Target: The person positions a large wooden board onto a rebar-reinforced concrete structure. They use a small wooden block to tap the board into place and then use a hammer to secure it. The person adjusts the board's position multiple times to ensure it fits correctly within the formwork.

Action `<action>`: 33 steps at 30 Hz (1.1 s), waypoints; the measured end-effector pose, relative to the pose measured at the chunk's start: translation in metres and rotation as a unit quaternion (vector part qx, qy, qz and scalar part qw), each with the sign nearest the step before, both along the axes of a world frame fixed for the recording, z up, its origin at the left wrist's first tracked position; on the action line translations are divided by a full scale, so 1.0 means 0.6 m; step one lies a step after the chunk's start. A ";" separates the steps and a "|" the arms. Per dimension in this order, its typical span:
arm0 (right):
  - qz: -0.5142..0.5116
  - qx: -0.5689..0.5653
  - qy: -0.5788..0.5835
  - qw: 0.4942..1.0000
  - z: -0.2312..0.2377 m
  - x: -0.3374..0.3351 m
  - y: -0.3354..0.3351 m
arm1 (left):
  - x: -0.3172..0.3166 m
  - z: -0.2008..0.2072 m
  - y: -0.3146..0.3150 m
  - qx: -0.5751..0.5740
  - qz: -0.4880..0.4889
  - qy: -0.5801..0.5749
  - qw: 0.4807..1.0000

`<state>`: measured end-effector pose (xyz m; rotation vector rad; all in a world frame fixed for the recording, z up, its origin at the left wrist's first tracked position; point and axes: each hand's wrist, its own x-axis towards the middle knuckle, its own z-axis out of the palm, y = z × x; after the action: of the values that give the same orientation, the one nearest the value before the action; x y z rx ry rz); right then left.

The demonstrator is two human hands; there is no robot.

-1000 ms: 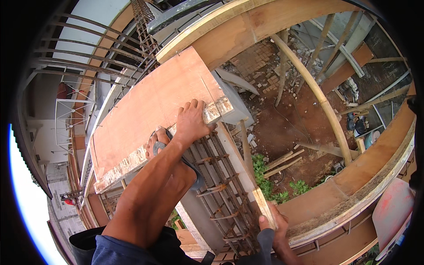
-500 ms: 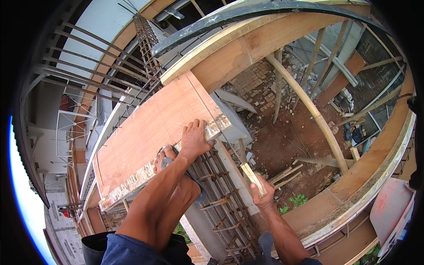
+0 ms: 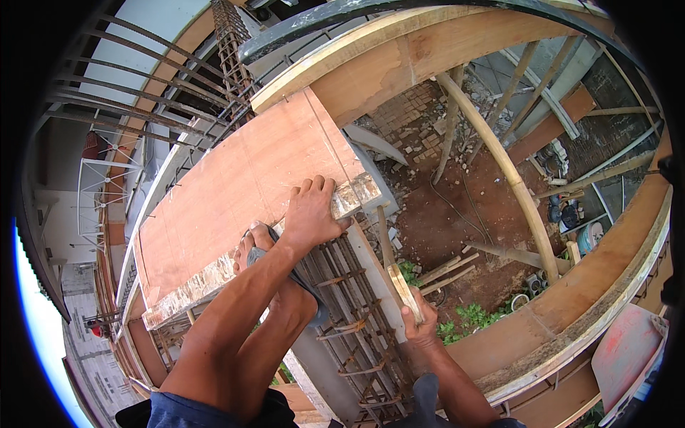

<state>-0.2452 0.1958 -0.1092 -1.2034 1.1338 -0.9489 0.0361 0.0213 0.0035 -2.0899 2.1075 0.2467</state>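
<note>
My left hand (image 3: 311, 210) grips the near edge of a reddish plywood panel (image 3: 221, 178), fingers lying over the top and thumb at the rough wooden rim. Beside that hand, my sandalled foot (image 3: 255, 239) presses against the same edge. To the right, my right hand (image 3: 422, 322) is closed round the lower end of a short pale wooden batten (image 3: 404, 291), which points up toward the panel's corner. Whether the batten is fixed to the formwork behind it, I cannot tell. Between my arms runs a steel rebar cage (image 3: 349, 307) in a beam trough.
Curved plywood formwork (image 3: 599, 278) rings an opening on the right. Far below lie reddish soil (image 3: 457, 228), rubble and plants. A bamboo pole (image 3: 514, 178) crosses the opening. Bare rebar rods (image 3: 135, 78) jut out at upper left. A black pipe (image 3: 335, 27) arches along the top.
The view has shifted slightly, moving the panel and my left arm down-left in the picture. Both hands keep their holds on the panel edge and the batten.
</note>
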 end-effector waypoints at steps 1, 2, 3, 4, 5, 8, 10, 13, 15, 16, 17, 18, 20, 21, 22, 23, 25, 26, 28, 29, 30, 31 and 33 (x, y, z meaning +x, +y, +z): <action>0.012 0.009 -0.006 1.000 -0.014 0.004 0.004 | 0.000 0.002 0.004 -0.012 0.000 0.004 1.000; 0.015 0.012 -0.031 0.999 -0.018 0.006 0.006 | -0.003 0.001 0.001 -0.049 -0.016 0.018 0.998; 0.019 0.006 -0.048 0.999 -0.015 0.005 0.004 | -0.005 0.000 0.004 -0.068 -0.020 0.018 0.997; 0.007 -0.031 -0.024 0.999 -0.003 0.004 -0.001 | -0.006 -0.002 0.005 -0.076 -0.024 0.029 0.996; 0.035 -0.002 0.004 0.999 0.019 -0.007 -0.008 | -0.010 -0.001 0.004 -0.086 -0.030 0.039 0.995; 0.110 0.071 0.036 0.991 0.110 -0.030 -0.049 | -0.025 -0.003 0.010 -0.100 0.000 0.019 0.995; 0.204 0.168 0.081 0.961 0.162 -0.035 -0.072 | -0.029 -0.006 0.020 -0.105 0.015 0.020 0.994; 0.170 0.104 0.086 0.976 0.182 -0.021 -0.084 | -0.024 -0.014 0.023 -0.117 0.017 0.017 0.993; 0.103 0.046 0.057 0.992 0.151 -0.006 -0.071 | -0.018 -0.020 0.024 -0.110 0.019 0.023 0.993; 0.068 0.030 0.049 0.996 0.125 -0.003 -0.061 | -0.016 -0.021 0.024 -0.108 0.010 0.025 0.994; 0.045 -0.021 0.024 0.998 0.099 0.000 -0.044 | -0.013 -0.022 0.023 -0.108 0.005 0.024 0.994; 0.026 0.012 0.034 0.999 0.068 0.002 -0.036 | -0.011 -0.022 0.024 -0.117 -0.005 0.024 0.993; 0.018 -0.013 0.021 1.000 0.012 0.009 -0.023 | -0.008 -0.019 0.023 -0.094 0.002 0.010 0.996; -0.007 -0.012 0.016 1.000 -0.008 0.016 -0.020 | -0.007 -0.016 0.022 -0.102 -0.013 0.013 0.995; 0.002 -0.043 0.016 0.999 -0.018 0.021 -0.019 | -0.006 -0.013 0.021 -0.099 -0.004 -0.005 0.995; -0.005 -0.056 0.021 0.998 -0.019 0.025 -0.022 | -0.005 -0.010 0.021 -0.078 0.014 -0.006 0.997; 0.026 0.010 0.058 0.998 0.014 0.021 -0.030 | -0.004 -0.004 0.019 -0.058 0.031 0.000 0.998; 0.064 0.089 0.088 0.990 0.046 0.014 -0.032 | -0.003 -0.001 0.017 -0.061 0.032 0.010 0.998; 0.062 0.050 0.061 0.995 0.133 -0.017 -0.034 | -0.002 0.006 0.017 -0.046 0.035 0.029 0.998; 0.034 0.060 0.090 0.994 0.184 -0.040 -0.027 | 0.001 0.010 0.012 -0.028 0.033 0.039 0.998; 0.004 0.034 0.102 0.994 0.229 -0.059 -0.028 | 0.001 0.012 0.011 -0.034 0.029 0.050 0.998; 0.035 0.162 0.054 0.985 0.269 -0.090 -0.016 | 0.003 0.011 0.009 -0.038 0.031 0.047 0.998; 0.034 0.223 0.021 0.974 0.315 -0.114 0.000 | 0.004 0.003 0.007 -0.037 0.023 0.046 0.998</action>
<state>-0.3134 0.1957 0.0801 -0.8909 1.2505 -0.5738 0.0386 0.0255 0.0054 -2.2111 2.1543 0.2805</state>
